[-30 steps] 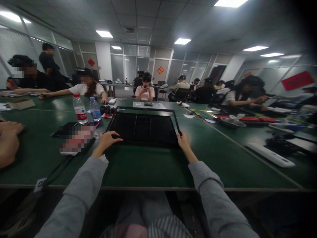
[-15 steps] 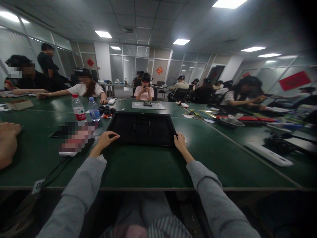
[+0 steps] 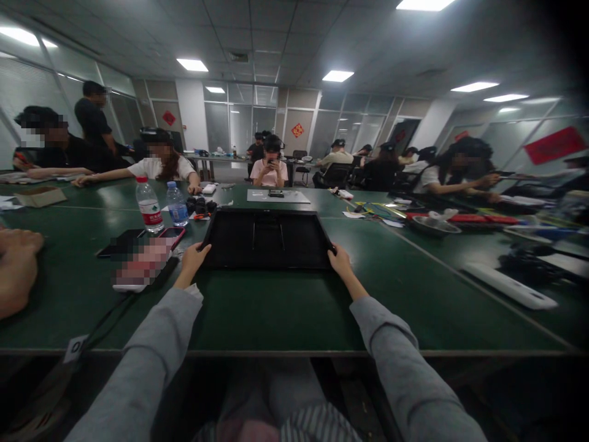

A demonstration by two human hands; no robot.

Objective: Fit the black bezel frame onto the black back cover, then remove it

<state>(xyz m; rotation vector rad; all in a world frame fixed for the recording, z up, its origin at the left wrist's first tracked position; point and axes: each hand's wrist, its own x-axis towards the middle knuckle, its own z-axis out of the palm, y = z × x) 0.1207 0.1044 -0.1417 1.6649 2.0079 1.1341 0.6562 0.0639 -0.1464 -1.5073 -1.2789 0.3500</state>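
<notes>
A black, shallow, rimmed tray [image 3: 234,242] lies in front of me on the green table [image 3: 276,313]. My left hand [image 3: 193,261] is closed on its left edge near the front corner, thumb on top and the other fingers mostly hidden. On the opposite side, my right hand [image 3: 340,261] grips the right edge in much the same way. Thin lines forming a bracket-like shape [image 3: 268,236] show in the middle of the tray; whether they are a part or a reflection I cannot tell.
Left of the tray stand a red-capped bottle [image 3: 150,209] and a blue-capped bottle [image 3: 177,209], with phones [image 3: 142,264] nearer me. Another person's hand [image 3: 18,270] rests at the far left. A white bar-shaped device [image 3: 510,285] and a bowl [image 3: 436,224] lie to the right. Several people sit around.
My left hand, earlier with its fingers loosely at the tray's left edge, has closed on that edge. My right hand keeps its hold. The view has shifted slightly.
</notes>
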